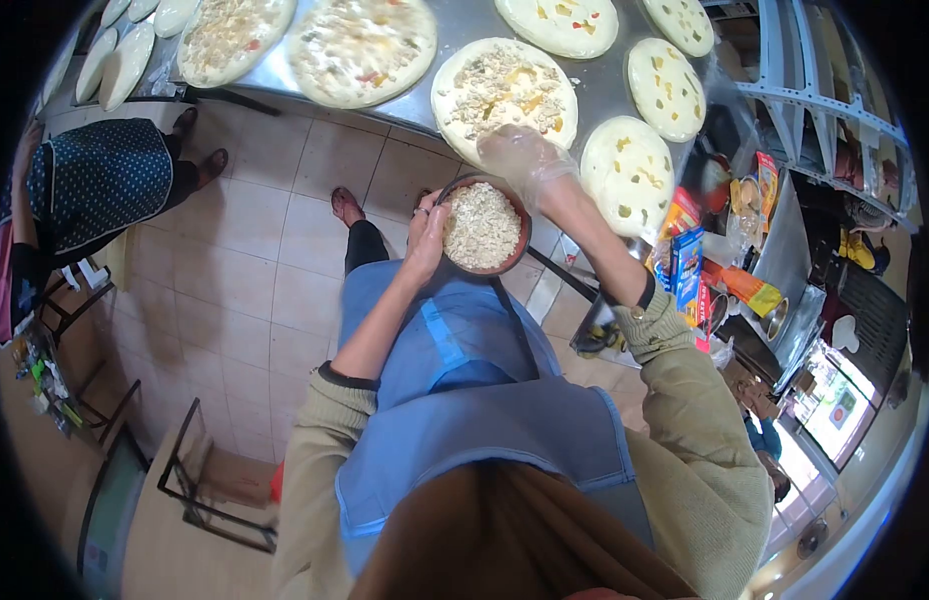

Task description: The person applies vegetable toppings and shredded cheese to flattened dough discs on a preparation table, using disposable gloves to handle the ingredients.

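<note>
My left hand (425, 238) grips the side of a brown bowl (525, 232), thumb at its rim. Pale, crumbly topping (482, 227) fills much of the bowl. My right hand (530, 165), in a clear plastic glove, hovers at the near edge of a round dough base (453, 98), just above the bowl. Its fingers are curled together, and what they may hold is hidden. That base carries pale crumbs and yellow-orange pieces. To its left, another dough round (363, 60) has crumbs and red and green bits. On the right, a dough round (627, 180) shows only vegetable pieces.
More topped rounds lie on the metal table (410, 108). Colourful packets (688, 265) and an open can (775, 318) are at the right, below a metal rack (825, 110). Another person in a dotted apron (105, 180) stands at the left on the tiled floor (245, 230).
</note>
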Demonstrator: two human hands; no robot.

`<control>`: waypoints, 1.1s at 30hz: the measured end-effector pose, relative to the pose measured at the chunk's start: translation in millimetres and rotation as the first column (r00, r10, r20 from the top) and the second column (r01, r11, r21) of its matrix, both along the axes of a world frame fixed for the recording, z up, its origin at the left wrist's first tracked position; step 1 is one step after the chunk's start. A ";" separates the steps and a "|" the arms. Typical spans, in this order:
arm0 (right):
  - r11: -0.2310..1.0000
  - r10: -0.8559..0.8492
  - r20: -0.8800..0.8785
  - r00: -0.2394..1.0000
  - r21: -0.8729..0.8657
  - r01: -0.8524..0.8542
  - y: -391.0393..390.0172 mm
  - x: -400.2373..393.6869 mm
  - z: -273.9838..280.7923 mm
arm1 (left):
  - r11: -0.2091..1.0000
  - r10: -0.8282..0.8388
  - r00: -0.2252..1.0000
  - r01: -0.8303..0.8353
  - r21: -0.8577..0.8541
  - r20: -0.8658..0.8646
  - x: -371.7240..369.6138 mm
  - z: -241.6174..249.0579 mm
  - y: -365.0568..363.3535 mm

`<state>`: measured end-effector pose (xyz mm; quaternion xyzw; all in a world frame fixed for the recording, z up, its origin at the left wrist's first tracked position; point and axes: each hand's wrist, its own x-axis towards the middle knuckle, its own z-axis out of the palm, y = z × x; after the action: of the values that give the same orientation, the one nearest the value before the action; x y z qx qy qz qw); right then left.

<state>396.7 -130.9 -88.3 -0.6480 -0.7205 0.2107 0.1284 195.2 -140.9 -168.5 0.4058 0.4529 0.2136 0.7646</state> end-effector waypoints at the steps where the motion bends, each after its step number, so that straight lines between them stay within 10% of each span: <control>1: 1.000 0.007 0.010 1.000 0.013 -0.007 -1.2 3.8 -1.1 | 1.000 0.006 1.000 -0.006 -0.002 0.006 0.0 1.3 0.5; 4: 1.000 0.025 0.074 0.997 0.000 -0.025 -1.1 29.3 -19.5 | 0.999 -0.040 0.999 0.040 0.012 -0.003 -1.9 2.1 2.2; 7: 0.936 -0.352 -0.217 0.910 -0.110 0.335 5.5 45.0 -6.4 | 0.999 -0.040 0.999 0.040 -0.004 -0.013 0.0 4.0 2.4; 20: 0.897 -0.432 -0.360 0.827 -0.077 0.435 -30.6 81.1 -54.4 | 0.997 -0.078 0.996 0.078 0.004 -0.051 8.4 0.1 -0.1; 33: 0.955 -0.227 -0.015 0.974 0.193 0.226 -29.7 25.8 -11.1 | 0.998 -0.064 0.998 0.064 -0.011 -0.015 8.8 2.9 -1.8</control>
<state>422.4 -160.6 -99.4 -0.7114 -0.6591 0.1211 0.2116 204.0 -142.7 -165.7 0.4176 0.4468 0.1834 0.7696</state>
